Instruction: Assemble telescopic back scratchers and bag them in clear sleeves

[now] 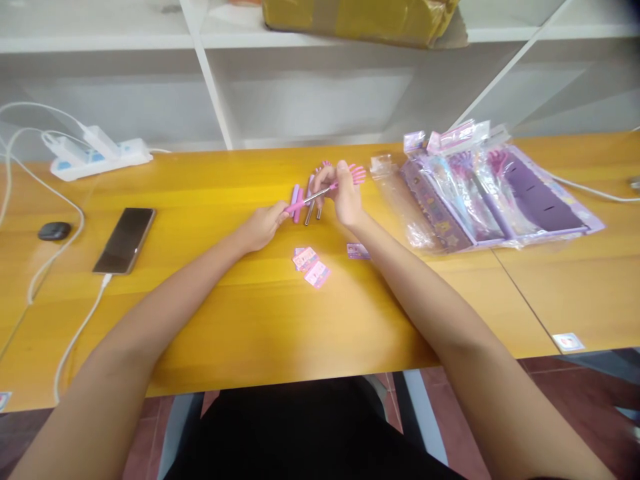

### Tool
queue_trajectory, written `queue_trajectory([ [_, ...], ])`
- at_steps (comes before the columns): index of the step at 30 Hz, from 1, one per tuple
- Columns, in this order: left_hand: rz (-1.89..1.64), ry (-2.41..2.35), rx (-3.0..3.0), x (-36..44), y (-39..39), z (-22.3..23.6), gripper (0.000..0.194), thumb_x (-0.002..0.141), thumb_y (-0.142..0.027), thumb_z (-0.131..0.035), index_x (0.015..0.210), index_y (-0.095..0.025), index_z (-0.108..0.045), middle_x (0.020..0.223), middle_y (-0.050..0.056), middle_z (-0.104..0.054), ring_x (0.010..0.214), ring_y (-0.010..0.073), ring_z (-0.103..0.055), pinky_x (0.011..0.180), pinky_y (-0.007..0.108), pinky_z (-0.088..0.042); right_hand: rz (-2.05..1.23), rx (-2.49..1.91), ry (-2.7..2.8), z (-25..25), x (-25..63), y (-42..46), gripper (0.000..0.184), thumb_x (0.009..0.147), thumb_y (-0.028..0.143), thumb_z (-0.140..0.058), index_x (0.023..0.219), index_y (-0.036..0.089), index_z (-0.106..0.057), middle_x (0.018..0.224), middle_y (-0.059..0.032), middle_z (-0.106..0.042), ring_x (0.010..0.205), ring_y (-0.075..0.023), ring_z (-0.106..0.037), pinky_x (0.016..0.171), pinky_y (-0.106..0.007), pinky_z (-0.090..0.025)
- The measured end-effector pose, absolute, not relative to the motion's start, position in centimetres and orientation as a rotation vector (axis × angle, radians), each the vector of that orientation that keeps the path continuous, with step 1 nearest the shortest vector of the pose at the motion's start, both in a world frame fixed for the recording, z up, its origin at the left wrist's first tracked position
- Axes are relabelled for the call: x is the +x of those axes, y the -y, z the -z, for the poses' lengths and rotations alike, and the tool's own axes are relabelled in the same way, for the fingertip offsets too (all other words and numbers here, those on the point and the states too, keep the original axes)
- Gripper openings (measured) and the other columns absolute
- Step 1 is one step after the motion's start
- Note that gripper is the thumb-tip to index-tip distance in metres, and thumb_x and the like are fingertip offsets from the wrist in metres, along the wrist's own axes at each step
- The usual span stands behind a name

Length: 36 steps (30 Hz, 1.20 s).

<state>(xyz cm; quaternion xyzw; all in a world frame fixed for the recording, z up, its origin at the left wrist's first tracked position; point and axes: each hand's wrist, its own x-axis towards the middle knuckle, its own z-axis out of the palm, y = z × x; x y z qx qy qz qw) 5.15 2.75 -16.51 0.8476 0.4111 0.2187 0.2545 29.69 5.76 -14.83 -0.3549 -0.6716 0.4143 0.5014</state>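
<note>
A pink telescopic back scratcher [320,194], with a metal shaft and a claw-shaped head, is held slantwise above the table. Its pink handle is gripped by my left hand [263,225]. Near the claw end, my right hand [345,194] closes around it, thumb up; part of the grip is hidden. Under and behind my hands lie several pink and purple handles [295,195] and metal shafts [309,213], partly covered by my fingers. Closer to me are a few small pink printed cards [316,273]. A purple card [357,251] lies beside my right forearm.
On the right, a purple display box [543,193] holds wrapped back scratchers, with clear plastic bags [400,200] at its left. A phone [125,240] on a white cable, a black mouse [54,231] and a power strip [103,159] are left. A taped carton [355,20] sits on the shelf.
</note>
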Motion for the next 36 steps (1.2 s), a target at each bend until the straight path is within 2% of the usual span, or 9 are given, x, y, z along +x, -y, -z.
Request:
queue_trajectory([
  [7,-0.614,-1.094,2.309,5.1,-3.0,16.7,0.033,0.115,-0.043,-0.038,0.111,-0.02,-0.062,0.086,0.004,-0.064,0.076,0.0208,-0.058,0.077,0.033,-0.044,-0.95,-0.885,1.737,15.1,29.8,-5.7,0.105,0.089,0.107,-0.01,0.119,0.03,-0.074,0.095,-0.0106,-0.073,0.081,-0.0274,-0.073,0.065,-0.044,-0.058],
  [14,-0.67,-1.066,2.228,4.9,-3.1,16.6,0.039,0.114,-0.051,-0.039,0.11,-0.021,-0.064,0.083,0.002,-0.061,0.076,0.0203,-0.056,0.075,0.032,-0.043,-1.045,-0.874,1.726,14.6,30.1,-5.6,0.097,0.09,0.107,-0.019,0.125,0.031,-0.069,0.095,-0.0087,-0.072,0.074,-0.0255,-0.069,0.061,-0.042,-0.057],
  [19,-0.767,-1.167,2.053,3.5,-3.8,14.3,0.047,0.11,-0.061,-0.043,0.094,-0.022,-0.064,0.069,-0.002,-0.05,0.067,0.0177,-0.048,0.066,0.03,-0.037,-1.043,-0.863,1.798,14.1,32.1,-7.2,0.086,0.091,0.1,-0.052,0.144,0.032,-0.057,0.097,-0.0041,-0.071,0.068,-0.0218,-0.066,0.064,-0.042,-0.06],
  [23,-0.805,-1.289,2.061,1.6,-4.5,10.8,0.05,0.105,-0.064,-0.053,0.08,-0.022,-0.062,0.065,-0.003,-0.047,0.063,0.0164,-0.044,0.063,0.032,-0.031,-0.597,-0.88,1.927,11.8,34.0,-7.2,0.103,0.084,0.088,-0.078,0.164,0.034,-0.041,0.126,-0.0107,-0.069,0.095,-0.028,-0.073,0.084,-0.05,-0.066],
  [24,-0.803,-1.315,2.089,1.2,-4.5,9.7,0.051,0.105,-0.065,-0.055,0.077,-0.022,-0.061,0.064,-0.003,-0.046,0.062,0.0161,-0.042,0.063,0.032,-0.03,-0.461,-0.878,1.959,10.9,34.3,-6.8,0.098,0.087,0.085,-0.078,0.164,0.034,-0.044,0.132,-0.0126,-0.066,0.104,-0.0305,-0.073,0.089,-0.052,-0.066],
  [26,-0.787,-1.355,2.154,0.7,-4.1,7.7,0.053,0.104,-0.066,-0.058,0.073,-0.022,-0.059,0.063,-0.003,-0.045,0.061,0.0155,-0.04,0.062,0.033,-0.027,-0.222,-0.87,2.027,9.0,34.6,-5.8,0.071,0.099,0.077,-0.07,0.155,0.034,-0.056,0.138,-0.0148,-0.064,0.118,-0.0345,-0.07,0.097,-0.058,-0.064],
  [29,-0.726,-1.398,2.246,0.4,-2.9,4.8,0.053,0.105,-0.064,-0.06,0.072,-0.022,-0.055,0.063,-0.003,-0.045,0.06,0.0153,-0.039,0.062,0.033,-0.026,0.018,-0.841,2.116,6.4,34.3,-4.0,0.039,0.114,0.059,-0.052,0.137,0.033,-0.069,0.132,-0.0145,-0.066,0.123,-0.0353,-0.068,0.104,-0.06,-0.06],
  [33,-0.613,-1.474,2.416,0.7,-0.9,2.5,0.045,0.106,-0.058,-0.063,0.079,-0.023,-0.057,0.068,-0.001,-0.056,0.063,0.0184,-0.05,0.064,0.033,-0.031,0.175,-0.823,2.188,4.7,33.2,-2.1,0.034,0.119,0.046,-0.044,0.13,0.03,-0.071,0.12,-0.0117,-0.071,0.109,-0.03,-0.069,0.094,-0.049,-0.059],
  [36,-0.584,-1.553,2.609,1.5,0.6,2.2,0.038,0.111,-0.055,-0.057,0.089,-0.024,-0.062,0.08,0.004,-0.067,0.073,0.0235,-0.06,0.068,0.035,-0.037,0.22,-0.839,2.238,4.2,32.3,-1.1,0.031,0.119,0.043,-0.045,0.124,0.029,-0.073,0.115,-0.0107,-0.074,0.101,-0.0271,-0.069,0.087,-0.041,-0.056],
])
